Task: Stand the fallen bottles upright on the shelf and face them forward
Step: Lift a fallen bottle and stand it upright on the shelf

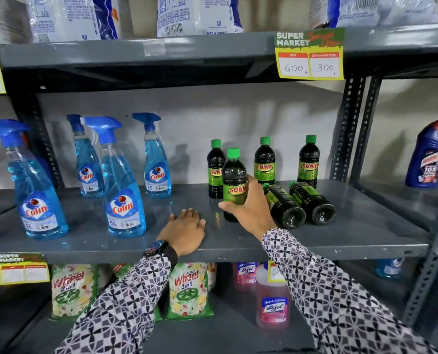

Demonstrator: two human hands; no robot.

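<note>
On the grey middle shelf (353, 241) my right hand (248, 208) grips a dark Sunny bottle (233, 175) with a green cap, upright, its label facing me. Three more Sunny bottles stand behind it: one at the left (214, 169), one in the middle (264, 159), one at the right (308, 159). Just right of my hand two Sunny bottles lie on their sides, bases toward me: the nearer one (285, 209) and the other (313, 203). My left hand (187, 229) rests flat on the shelf's front, fingers spread, holding nothing.
Several blue Colin spray bottles (124, 200) stand on the shelf's left half. A price tag (311, 54) hangs from the shelf above. A blue toilet-cleaner bottle (425, 157) stands on the neighbouring rack at right. Wheel detergent packs (189, 290) and pink Lizol bottles (272, 302) fill the shelf below.
</note>
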